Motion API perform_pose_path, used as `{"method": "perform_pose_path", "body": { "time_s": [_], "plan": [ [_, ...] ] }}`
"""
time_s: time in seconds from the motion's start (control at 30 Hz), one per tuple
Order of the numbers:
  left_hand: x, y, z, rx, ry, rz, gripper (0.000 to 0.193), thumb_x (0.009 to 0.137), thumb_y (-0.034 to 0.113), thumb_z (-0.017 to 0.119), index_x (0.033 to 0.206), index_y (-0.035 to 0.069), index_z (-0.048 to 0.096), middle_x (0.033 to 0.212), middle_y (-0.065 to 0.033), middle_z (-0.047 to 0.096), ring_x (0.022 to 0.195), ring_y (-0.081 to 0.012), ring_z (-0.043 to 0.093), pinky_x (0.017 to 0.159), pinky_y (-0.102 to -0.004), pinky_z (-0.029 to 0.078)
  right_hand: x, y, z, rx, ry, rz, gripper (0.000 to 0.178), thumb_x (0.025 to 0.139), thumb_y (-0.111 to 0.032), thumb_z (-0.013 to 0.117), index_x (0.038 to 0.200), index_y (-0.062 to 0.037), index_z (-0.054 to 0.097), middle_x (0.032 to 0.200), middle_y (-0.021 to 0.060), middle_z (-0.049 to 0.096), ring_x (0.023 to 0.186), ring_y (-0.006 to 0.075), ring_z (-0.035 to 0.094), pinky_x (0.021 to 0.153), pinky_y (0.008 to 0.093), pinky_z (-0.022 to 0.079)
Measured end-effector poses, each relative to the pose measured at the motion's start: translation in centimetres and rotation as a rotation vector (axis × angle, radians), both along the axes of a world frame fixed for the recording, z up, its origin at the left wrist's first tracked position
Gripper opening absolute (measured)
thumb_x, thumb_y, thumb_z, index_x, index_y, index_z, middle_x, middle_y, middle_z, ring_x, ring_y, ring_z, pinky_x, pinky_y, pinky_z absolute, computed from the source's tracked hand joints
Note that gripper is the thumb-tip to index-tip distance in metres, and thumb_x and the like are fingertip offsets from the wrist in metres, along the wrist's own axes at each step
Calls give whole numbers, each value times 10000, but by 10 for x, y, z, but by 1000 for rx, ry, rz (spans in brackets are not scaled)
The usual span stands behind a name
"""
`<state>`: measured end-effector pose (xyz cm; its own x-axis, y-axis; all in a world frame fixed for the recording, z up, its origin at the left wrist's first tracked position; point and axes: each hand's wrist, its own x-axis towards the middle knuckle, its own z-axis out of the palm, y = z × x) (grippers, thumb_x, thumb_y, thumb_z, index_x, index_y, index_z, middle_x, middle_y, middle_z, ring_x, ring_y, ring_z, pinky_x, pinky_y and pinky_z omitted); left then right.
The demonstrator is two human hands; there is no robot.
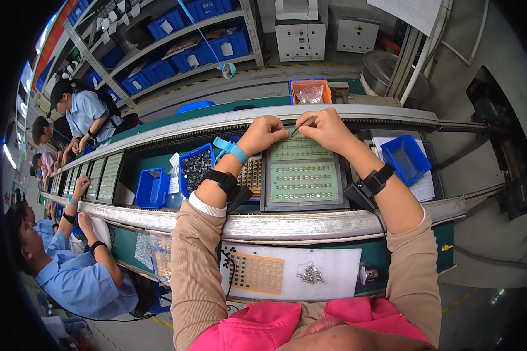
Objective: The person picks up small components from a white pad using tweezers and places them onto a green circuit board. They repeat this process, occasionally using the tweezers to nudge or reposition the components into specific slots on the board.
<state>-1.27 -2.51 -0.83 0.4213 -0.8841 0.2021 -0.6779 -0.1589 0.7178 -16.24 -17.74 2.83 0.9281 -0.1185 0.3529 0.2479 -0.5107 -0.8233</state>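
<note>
In front of me a dark frame (266,186) carries two green circuit boards, a near board (304,183) and a far board (280,153), both lined with rows of small metallic parts. My right hand (324,127) grips dark tweezers (303,124), their tips down at the far edge of the far board. Close beside the tips, my left hand (264,134) is pinched over the same board's far left corner; whatever lies between its fingers is too small to make out. A light blue band (233,150) circles my left wrist.
Metal conveyor rails (310,225) run on both sides. Left of the frame stand a blue bin of dark parts (197,169) and another blue bin (152,188); a third blue bin (406,159) sits right. Nearer me, a white sheet (339,272) bears loose metal pieces. Co-workers (82,257) work leftward.
</note>
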Motion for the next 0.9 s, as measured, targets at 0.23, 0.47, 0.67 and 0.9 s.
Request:
{"method": "perform_pose_path", "body": {
  "time_s": [0.23, 0.47, 0.67, 0.9],
  "plan": [
    [0, 7, -6, -33, 104, -39, 160, 778, 136, 663, 749, -15, 617, 637, -45, 580, 599, -97, 502, 557, -267, 427, -16, -4, 31, 198, -40, -38, 87, 774, -9, 599, 834, 54, 610, 726, 79, 655, 695, 133, 643, 662, 244, 495],
    [16, 10, -2, -177, 300, 40, 102, 826, 124, 627, 859, 28, 626, 761, 7, 584, 714, -49, 501, 649, -205, 419, -15, -13, 19, 164, 25, 64, 118, 784, -6, 609, 893, 33, 585, 848, 96, 646, 735, 150, 645, 705, 264, 505],
    [10, 19, 42, -418, 518, 205, 118, 839, 144, 611, 899, 49, 648, 779, 14, 604, 742, -74, 535, 681, -204, 416, -67, 40, 65, 222, 42, 279, 144, 765, 0, 624, 905, 19, 599, 895, 112, 647, 796, 174, 645, 712, 278, 517],
    [17, 35, 43, -569, 610, 239, 63, 807, 124, 611, 789, 69, 634, 651, 46, 541, 578, -39, 462, 514, -174, 320, -161, 99, 30, -224, 236, 400, 193, 698, -21, 677, 890, -14, 660, 837, 121, 667, 771, 267, 658, 691, 326, 530]
  ]
}}
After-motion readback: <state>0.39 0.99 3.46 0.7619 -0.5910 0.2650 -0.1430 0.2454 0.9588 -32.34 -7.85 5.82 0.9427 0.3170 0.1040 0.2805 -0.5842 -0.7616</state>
